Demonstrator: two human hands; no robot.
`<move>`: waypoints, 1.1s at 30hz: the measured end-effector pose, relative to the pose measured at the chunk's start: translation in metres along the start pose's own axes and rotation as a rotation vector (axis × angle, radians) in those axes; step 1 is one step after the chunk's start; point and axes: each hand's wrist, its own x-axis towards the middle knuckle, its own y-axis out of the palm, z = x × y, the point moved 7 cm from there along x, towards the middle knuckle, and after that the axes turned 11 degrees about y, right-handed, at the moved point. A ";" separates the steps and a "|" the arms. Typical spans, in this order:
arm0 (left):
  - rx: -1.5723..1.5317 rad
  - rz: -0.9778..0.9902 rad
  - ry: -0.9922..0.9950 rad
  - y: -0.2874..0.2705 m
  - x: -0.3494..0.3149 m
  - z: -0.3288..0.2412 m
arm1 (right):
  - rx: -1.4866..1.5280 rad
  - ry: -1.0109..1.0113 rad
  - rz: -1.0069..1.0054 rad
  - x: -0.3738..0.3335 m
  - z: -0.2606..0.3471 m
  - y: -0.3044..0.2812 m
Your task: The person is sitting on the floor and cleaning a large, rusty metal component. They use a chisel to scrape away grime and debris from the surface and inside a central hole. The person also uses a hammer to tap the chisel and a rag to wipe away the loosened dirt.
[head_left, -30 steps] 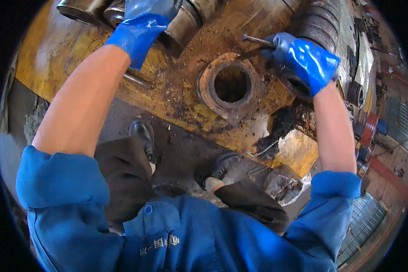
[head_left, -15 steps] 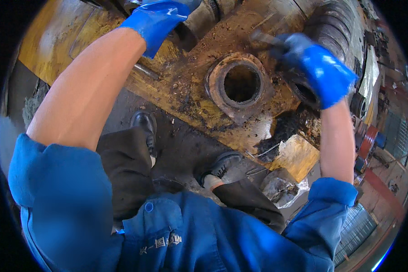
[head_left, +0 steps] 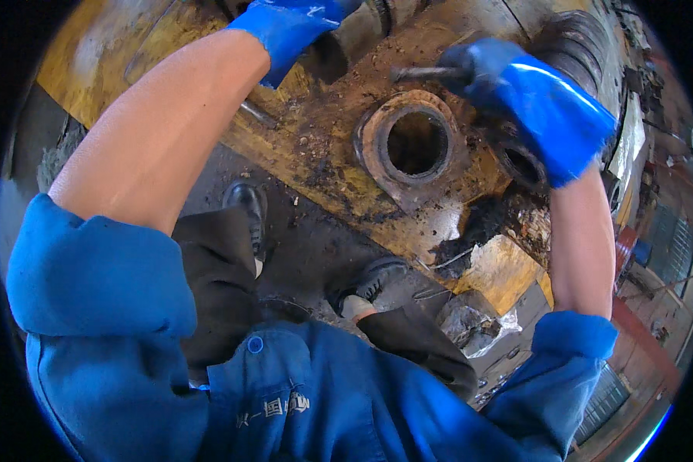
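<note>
My right hand (head_left: 500,81), in a blue rubber glove with a darkened palm, is closed around a short dark bar (head_left: 426,74). The bar sticks out leftward above a rusty, round-holed metal flange (head_left: 379,138) on the bench. Whether the bar is a whole tool or one end of it, I cannot make out. My left hand (head_left: 292,29), gloved in the same blue, reaches to the top edge beside a dark cylindrical metal part (head_left: 352,38). Its fingers are mostly cut off or hidden there, so its grip cannot be seen.
Rust crumbs litter the yellow-brown bench top (head_left: 304,158). A metal rod (head_left: 259,115) lies near its front edge. Ribbed cylindrical parts (head_left: 570,46) stand at the right, with another hollow part (head_left: 522,163) below my right hand. A crumpled plastic bag (head_left: 473,319) sits by my feet.
My right hand has shifted slightly left and up, and the bar, blurred before, now shows sharply over the flange. My left hand has moved a little to the right.
</note>
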 end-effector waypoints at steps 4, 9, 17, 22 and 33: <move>0.069 -0.117 0.033 0.009 -0.012 0.008 | -0.053 -0.166 0.044 -0.011 0.039 0.015; 0.032 -0.174 0.039 0.012 -0.001 -0.006 | 0.118 -0.036 -0.031 -0.007 0.011 0.002; 0.055 -0.114 0.066 0.006 0.000 -0.006 | -0.045 0.018 0.052 0.004 0.027 0.005; 0.003 -0.082 0.058 0.005 -0.003 -0.004 | 0.100 -0.084 0.012 -0.009 0.041 0.026; 0.027 -0.030 0.014 0.010 -0.003 -0.005 | 0.619 0.205 -0.008 -0.013 0.002 0.075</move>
